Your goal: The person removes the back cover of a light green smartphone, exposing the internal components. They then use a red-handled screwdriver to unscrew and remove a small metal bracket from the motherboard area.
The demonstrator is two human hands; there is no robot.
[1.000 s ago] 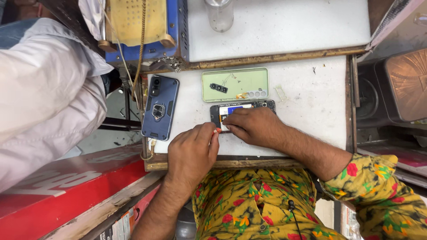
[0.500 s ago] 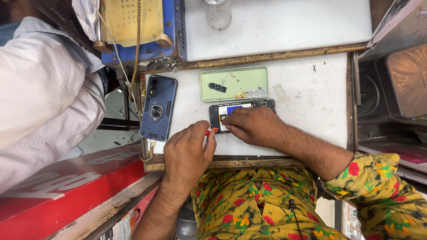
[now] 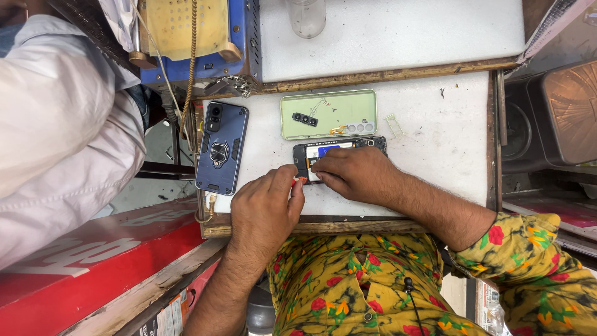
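Opened phone [image 3: 339, 149] lies on the white bench [image 3: 435, 143] under the right hand [image 3: 357, 174] – fingers flat, pinning it. Left hand [image 3: 267, 208] pinches a red-tipped tool [image 3: 301, 181] at its left end. Green back cover [image 3: 328, 114] just beyond fingertips; blue cased phone [image 3: 222, 148] to the left.

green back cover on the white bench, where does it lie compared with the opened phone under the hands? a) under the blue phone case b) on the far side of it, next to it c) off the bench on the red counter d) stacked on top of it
b: the green back cover lies inner side up on the bench, just beyond the opened phone that the right hand presses down.
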